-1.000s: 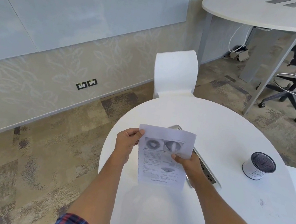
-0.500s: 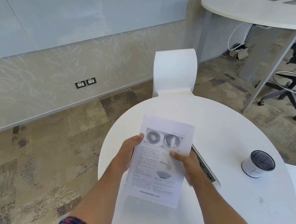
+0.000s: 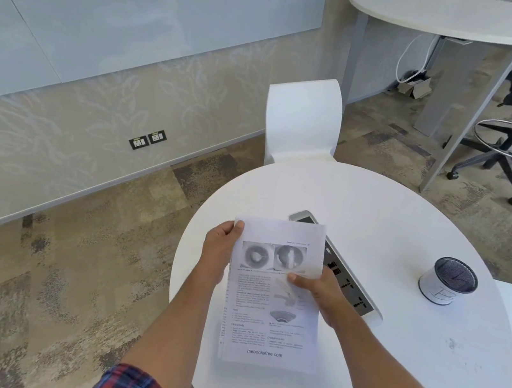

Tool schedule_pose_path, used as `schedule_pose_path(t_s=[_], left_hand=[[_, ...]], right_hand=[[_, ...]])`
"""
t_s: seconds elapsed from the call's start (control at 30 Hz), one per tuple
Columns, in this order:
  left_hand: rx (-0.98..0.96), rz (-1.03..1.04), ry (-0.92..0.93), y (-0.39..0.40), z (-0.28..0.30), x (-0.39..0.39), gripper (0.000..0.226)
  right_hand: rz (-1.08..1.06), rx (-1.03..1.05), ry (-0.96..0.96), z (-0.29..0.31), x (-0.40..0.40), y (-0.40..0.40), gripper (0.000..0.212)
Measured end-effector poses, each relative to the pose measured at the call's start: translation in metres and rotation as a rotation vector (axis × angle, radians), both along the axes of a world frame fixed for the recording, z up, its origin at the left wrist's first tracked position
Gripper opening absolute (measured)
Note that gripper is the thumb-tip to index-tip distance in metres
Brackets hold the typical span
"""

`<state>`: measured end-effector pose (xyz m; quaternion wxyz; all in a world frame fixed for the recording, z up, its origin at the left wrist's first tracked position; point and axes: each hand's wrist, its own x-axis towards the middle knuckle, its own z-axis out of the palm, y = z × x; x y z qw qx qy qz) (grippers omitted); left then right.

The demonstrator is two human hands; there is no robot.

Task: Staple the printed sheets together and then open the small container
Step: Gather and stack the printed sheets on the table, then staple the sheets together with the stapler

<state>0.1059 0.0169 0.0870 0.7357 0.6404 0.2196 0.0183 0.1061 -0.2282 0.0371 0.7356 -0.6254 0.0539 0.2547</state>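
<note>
Above the near-left part of the round white counter (image 3: 410, 225), the person holds a thin stack of white printed paper sheets (image 3: 275, 297), lifted off the surface and tilted toward the face. The left hand (image 3: 217, 251) has its grip closed on the upper left edge of the stack, thumb on top. The right hand (image 3: 321, 293) has its grip closed on the right side, thumb pressing on the front page a little below the two grey pictures.

I think the sheets are very light and soft. They bend easily, and the lower half hangs free without support. At the left edge the pages are slightly shifted against each other, so they probably slide when the pinch is loose. A good place to hold is near the top corner, close to where a staple should go.

Behind the sheets a long flat silver device with dark ports (image 3: 345, 275) lies on the counter, partly covered by the paper; I cannot say what it is. No stapler is clearly visible. Right of the sheets, well apart, stands the small white cylindrical container with a dark grey lid (image 3: 447, 281). How its lid opens cannot be seen. The small text is too blurred to read.
</note>
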Motion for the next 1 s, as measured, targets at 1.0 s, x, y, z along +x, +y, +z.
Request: schedule_pose_path(t_s=[1.0], left_hand=[[0.19, 0.065, 0.061, -0.001, -0.033, -0.005, 0.014]], right_hand=[[0.18, -1.379, -0.086, -0.054, 0.009, -0.019, 0.022]])
